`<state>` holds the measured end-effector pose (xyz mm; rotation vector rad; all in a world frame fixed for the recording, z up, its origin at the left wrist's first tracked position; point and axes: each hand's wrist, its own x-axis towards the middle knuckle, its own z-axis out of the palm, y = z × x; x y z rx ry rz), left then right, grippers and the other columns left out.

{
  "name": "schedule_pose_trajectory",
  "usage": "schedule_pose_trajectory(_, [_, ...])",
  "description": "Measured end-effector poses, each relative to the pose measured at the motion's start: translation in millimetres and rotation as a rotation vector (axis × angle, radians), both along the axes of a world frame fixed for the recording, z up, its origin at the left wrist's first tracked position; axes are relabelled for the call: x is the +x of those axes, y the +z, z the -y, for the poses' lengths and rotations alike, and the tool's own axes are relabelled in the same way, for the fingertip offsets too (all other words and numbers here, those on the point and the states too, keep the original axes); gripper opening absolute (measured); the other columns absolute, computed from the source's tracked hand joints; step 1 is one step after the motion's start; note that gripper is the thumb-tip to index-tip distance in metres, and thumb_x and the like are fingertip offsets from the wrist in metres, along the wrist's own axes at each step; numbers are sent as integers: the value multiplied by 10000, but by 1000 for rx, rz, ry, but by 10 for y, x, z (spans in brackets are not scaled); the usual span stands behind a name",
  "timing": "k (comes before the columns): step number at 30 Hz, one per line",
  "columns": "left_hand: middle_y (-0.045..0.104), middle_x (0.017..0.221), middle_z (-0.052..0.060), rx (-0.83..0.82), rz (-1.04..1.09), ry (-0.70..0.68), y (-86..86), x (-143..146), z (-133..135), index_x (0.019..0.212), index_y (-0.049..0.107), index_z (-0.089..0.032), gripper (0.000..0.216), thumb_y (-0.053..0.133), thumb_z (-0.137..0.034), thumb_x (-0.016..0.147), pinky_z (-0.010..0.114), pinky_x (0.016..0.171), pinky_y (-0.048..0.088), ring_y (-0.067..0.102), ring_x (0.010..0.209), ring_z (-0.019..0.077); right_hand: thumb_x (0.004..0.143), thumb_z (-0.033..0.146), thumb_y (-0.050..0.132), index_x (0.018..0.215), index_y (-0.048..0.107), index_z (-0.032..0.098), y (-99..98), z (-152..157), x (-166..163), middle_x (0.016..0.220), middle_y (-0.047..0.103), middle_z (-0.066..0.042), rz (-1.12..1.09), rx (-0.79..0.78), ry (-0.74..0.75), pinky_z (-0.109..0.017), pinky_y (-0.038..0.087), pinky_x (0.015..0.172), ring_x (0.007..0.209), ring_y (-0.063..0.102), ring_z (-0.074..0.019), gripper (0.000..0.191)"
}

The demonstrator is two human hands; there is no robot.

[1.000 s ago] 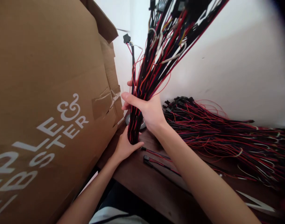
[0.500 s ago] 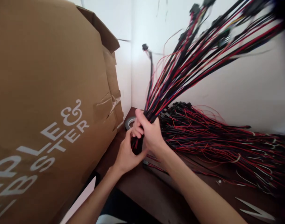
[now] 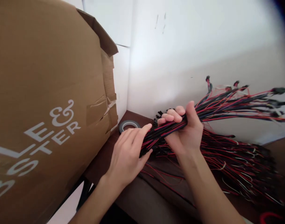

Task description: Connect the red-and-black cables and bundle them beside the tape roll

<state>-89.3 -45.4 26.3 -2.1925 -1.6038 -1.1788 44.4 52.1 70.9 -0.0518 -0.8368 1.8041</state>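
Above the counter, seen from the head camera, you hold a cable bundle slanting up to the right, clear of the pile of cables that lies behind and below it against the wall. Your left hand has its fingers wrapped around the bundle's lower end, thumb on the near side. Your right hand is turned palm up farther along, its fingers curled loosely about the bundle and its thumb raised across it; beyond, the connector ends fan out freely. To your left stands a cardboard box, with a roll of tape on the counter near your left hand. The step in hand seems to be gathering and steadying the bundle between both hands. The next move likely calls for a snug two-handed hold, so that no single cable slips or snags on the pile.
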Motion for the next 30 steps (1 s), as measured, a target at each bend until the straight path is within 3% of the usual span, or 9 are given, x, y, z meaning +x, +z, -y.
schedule_pose_trajectory(4, [520,1398,92,-42,200,-66,168,-78,101,1377,427,-258,749,783,-431,741,498,1180,270,452,1327,287,810,376,732,548,491,181,-66,-45,30,464,507,91,-36,40,48,-176,510,548,503,591,-56,406])
schedule_pose_trajectory(7, [493,1424,83,-110,496,-16,235,-106,192,1352,465,-279,663,742,-462,778,478,1155,323,440,1340,288,796,376,746,574,515,187,-87,-54,58,495,535,89,-75,75,66,-169,517,525,546,621,-64,372])
schedule_pose_trajectory(10, [518,1402,89,-376,822,-121,235,-83,260,1344,475,-273,567,646,-497,851,485,1132,360,490,1299,282,791,390,747,598,559,204,-92,-48,85,540,575,83,-124,116,37,-172,540,561,666,678,-83,327])
schedule_pose_trajectory(13, [521,1390,98,-623,1154,-279,210,-1,284,1345,455,-277,516,581,-498,896,480,982,515,579,1193,279,793,453,727,570,560,212,-69,-19,95,524,561,81,-152,152,-9,-187,553,636,715,693,-94,368])
schedule_pose_trajectory(15, [537,1356,93,-594,1269,-292,191,61,278,1323,456,-284,489,614,-439,888,432,841,592,622,1116,268,787,519,705,530,539,212,-39,17,94,503,542,81,-144,156,-43,-216,558,703,691,686,-96,434])
schedule_pose_trajectory(19, [646,1117,44,-219,1029,-130,166,123,252,1210,548,-260,401,691,-286,835,320,802,597,662,968,194,741,573,719,527,558,234,-4,98,85,573,592,74,-76,83,-104,-299,551,824,720,678,-117,432])
schedule_pose_trajectory(23, [655,1087,23,64,714,-30,160,126,258,1162,587,-253,367,707,-205,819,267,863,564,664,970,163,728,434,760,646,626,263,-49,139,65,734,663,89,-118,3,-85,-284,539,851,845,676,-102,232])
schedule_pose_trajectory(26, [636,1117,27,151,590,-66,118,126,269,1184,587,-270,387,704,-171,828,248,869,551,644,1012,159,727,312,753,667,633,259,-76,140,48,761,674,104,-218,-44,-24,-224,535,804,847,667,-64,144])
schedule_pose_trajectory(30, [600,1167,37,133,555,-98,33,122,269,1239,554,-292,452,701,-160,833,261,880,544,626,1043,167,720,265,755,532,551,224,-68,116,55,725,678,95,-269,-74,28,-184,534,733,828,666,-57,280])
